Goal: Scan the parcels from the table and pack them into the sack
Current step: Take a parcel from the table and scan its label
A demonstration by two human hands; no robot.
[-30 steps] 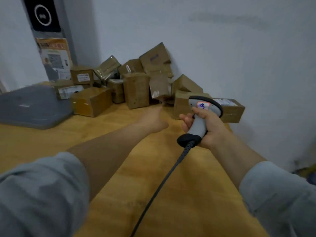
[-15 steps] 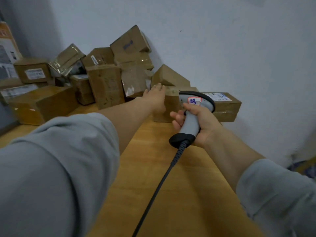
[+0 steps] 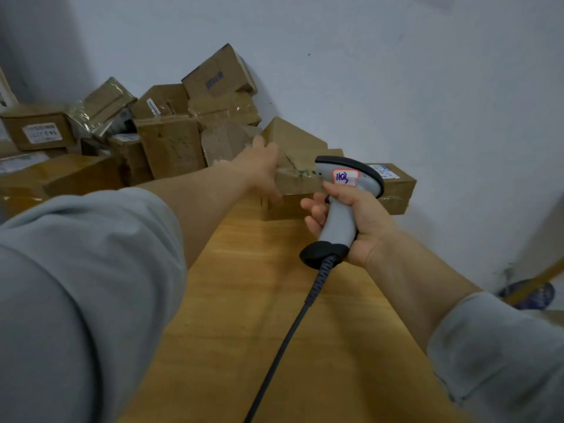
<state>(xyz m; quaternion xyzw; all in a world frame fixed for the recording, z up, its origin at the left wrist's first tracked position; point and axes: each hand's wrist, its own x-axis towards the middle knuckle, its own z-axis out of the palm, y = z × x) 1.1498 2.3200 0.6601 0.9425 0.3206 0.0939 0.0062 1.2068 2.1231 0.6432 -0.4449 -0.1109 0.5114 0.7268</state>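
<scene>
My left hand reaches across the wooden table and grips the left end of a brown cardboard parcel, fingers over its top and thumb on its front face. Just right of it, my right hand grips the handle of a grey barcode scanner with a black head and a red-edged sticker, its head close to the same parcel. The scanner's black cable trails down over the table toward me. No sack is in view.
A pile of several cardboard parcels leans against the wall at the back left. A box with a white label lies behind the scanner. A blue object sits on the floor past the table's right edge.
My left hand has gone forward from above the bare table onto the parcel and taken hold of its left end. The scanner stayed in my right hand, close to the parcel.
</scene>
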